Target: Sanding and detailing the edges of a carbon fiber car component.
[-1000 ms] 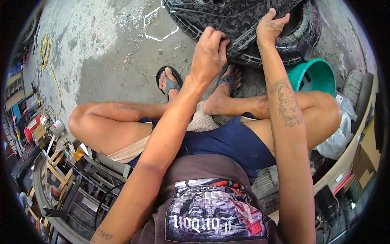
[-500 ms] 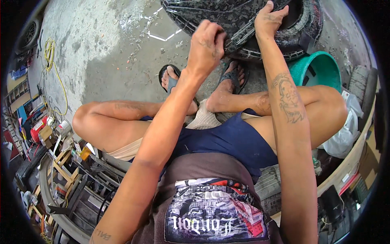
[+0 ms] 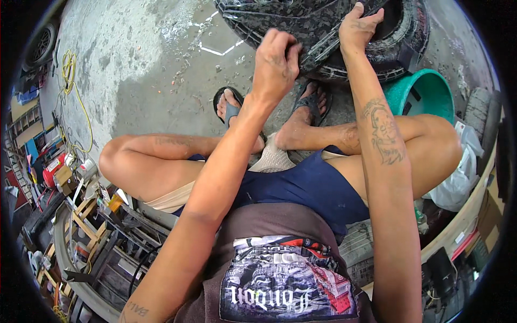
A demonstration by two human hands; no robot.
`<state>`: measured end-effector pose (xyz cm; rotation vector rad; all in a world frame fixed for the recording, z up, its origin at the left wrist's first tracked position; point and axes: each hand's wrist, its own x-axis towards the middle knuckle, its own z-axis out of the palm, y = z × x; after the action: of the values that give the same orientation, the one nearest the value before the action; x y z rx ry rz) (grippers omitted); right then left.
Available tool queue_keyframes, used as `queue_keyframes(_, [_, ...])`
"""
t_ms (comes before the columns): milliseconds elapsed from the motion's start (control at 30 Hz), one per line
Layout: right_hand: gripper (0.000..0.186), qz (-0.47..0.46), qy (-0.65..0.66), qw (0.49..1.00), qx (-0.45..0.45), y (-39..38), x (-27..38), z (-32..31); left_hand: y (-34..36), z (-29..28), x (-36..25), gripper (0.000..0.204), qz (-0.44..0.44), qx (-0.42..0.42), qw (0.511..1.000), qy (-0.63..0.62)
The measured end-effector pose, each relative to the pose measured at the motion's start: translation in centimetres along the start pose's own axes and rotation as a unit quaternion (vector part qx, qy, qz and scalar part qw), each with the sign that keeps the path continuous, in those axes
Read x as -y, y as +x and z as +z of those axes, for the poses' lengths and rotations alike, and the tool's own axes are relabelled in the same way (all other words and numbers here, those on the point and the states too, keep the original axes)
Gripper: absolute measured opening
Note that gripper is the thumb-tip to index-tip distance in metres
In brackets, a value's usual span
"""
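A large black part (image 3: 264, 15) with a mottled camouflage-like pattern and ribbed edges lies on the floor in front of me. A round, tyre-like black ring (image 3: 416, 37) is at its right. My left hand (image 3: 276, 60) is closed, thumb against curled fingers, at the part's near edge. Anything pinched there is too small or hidden to make out. My right hand (image 3: 360, 31) rests against the part beside the ring's opening. Its thumb and one finger are stretched apart, while the other fingers are hidden.
A green bucket (image 3: 431, 97) lies tipped beside my right knee, with a white plastic bag (image 3: 456, 183) nearer. A yellow cord (image 3: 69, 81) is on the floor at left. Tools, wood and metal frames (image 3: 89, 231) clutter the left side. My sandalled feet stand close to the part.
My left hand has shifted very slightly right and stays closed at the part's edge. My right hand keeps its place. The whole view has moved slightly.
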<state>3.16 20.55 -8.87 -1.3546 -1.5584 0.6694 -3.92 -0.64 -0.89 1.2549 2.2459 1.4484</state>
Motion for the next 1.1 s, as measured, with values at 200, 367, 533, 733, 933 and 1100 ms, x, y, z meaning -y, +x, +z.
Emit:
queue_keyframes(200, [0.069,-0.025,-0.012,1.0,-0.012,0.1,-0.6,-0.2,-0.5,-1.5,1.3,0.022,-0.124,-0.079,0.989,-0.017])
queue_keyframes(367, [0.088,-0.066,-0.018,0.997,0.017,-0.2,-0.1,-1.7,-3.2,-2.2,0.7,0.025,-0.15,-0.079,0.981,-0.09])
queue_keyframes(533, [0.088,-0.033,-0.075,0.996,0.042,-1.4,0.9,-2.4,-3.9,-3.5,0.0,0.02,-0.171,-0.059,0.981,-0.068])
queue_keyframes(733, [0.09,-0.008,-0.107,0.992,0.071,-1.5,1.3,-2.5,-2.9,-2.2,0.0,0.017,-0.23,-0.052,0.961,-0.143])
queue_keyframes(933, [0.073,0.014,-0.105,0.993,0.043,-2.2,2.0,-1.9,-1.7,0.5,0.0,0.008,-0.023,-0.053,0.998,-0.026])
queue_keyframes(1100, [0.074,0.003,-0.097,0.995,0.038,-2.3,2.3,-1.7,-1.6,0.6,0.0,0.01,-0.012,-0.042,0.999,-0.008])
